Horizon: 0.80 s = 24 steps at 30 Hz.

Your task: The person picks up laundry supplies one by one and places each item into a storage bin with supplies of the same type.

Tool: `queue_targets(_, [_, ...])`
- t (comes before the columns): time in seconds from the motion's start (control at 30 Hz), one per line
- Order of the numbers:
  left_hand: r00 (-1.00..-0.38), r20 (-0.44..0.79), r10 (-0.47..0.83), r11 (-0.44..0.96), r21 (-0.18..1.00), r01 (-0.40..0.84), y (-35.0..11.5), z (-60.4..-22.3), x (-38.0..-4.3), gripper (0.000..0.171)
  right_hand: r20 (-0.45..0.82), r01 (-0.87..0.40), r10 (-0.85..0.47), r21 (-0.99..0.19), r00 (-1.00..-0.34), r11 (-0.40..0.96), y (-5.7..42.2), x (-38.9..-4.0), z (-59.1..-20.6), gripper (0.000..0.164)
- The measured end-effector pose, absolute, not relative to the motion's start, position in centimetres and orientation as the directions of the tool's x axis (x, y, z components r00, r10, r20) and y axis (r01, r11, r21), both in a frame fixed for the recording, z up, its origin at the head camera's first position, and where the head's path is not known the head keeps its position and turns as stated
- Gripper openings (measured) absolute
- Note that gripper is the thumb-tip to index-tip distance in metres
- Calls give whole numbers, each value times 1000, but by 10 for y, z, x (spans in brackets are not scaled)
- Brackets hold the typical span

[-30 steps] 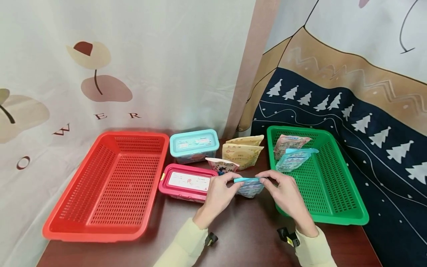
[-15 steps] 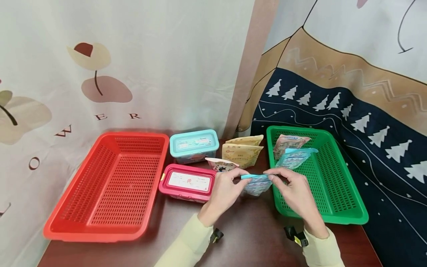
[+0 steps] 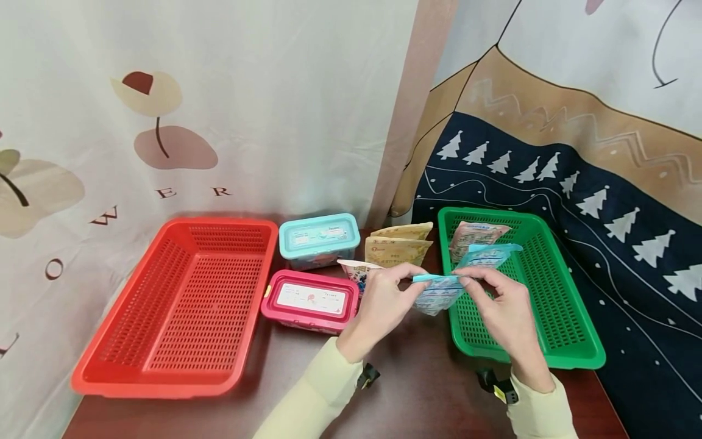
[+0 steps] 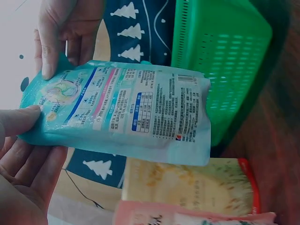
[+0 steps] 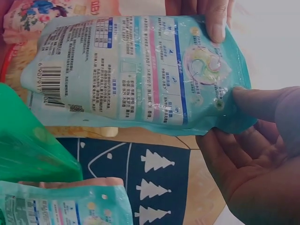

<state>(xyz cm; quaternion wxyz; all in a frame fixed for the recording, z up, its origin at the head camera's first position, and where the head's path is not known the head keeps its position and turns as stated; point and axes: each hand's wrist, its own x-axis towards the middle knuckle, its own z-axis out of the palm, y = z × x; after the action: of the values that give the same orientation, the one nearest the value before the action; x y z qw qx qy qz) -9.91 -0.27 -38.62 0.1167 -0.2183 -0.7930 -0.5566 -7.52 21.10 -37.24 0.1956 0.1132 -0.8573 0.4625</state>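
Note:
A light-blue, printed plastic pouch (image 3: pixel 437 295) hangs between my hands, its top edge level and its body sloping below. My left hand (image 3: pixel 379 308) pinches one top corner between thumb and fingers. At the other top corner my right hand (image 3: pixel 504 311) does the same. The back panel of this pouch (image 4: pixel 136 105) carries small text, a table and a barcode. It hangs beside the near left rim of the green basket (image 3: pixel 529 332). Inside that basket stand a similar blue pouch (image 3: pixel 490 255) and a pink pouch (image 3: pixel 475 236).
A red basket (image 3: pixel 214 305) stands at left. Between the baskets are a teal lidded box (image 3: pixel 319 236), a magenta lidded box (image 3: pixel 310 300), two yellow pouches (image 3: pixel 399 251) and a pink-and-white pouch (image 3: pixel 356 269). A printed curtain (image 3: pixel 285 110) closes off the back of the table.
Both hands have carried the blue pouch to the right and slightly up, toward the green basket. The baskets, boxes and other pouches have stayed put.

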Motion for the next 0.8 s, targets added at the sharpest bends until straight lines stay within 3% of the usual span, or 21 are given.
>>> queue_targets(0.27, [-853, 469, 228, 261, 815, 517, 3, -370, -103, 14, 469, -412, 0, -777, -883, 475, 215, -77, -360, 24])
queue_targets(0.8, [-816, 487, 311, 230, 794, 562, 29, -347, -119, 16, 503, -411, 83, -781, -860, 469, 240, -84, -340, 20])
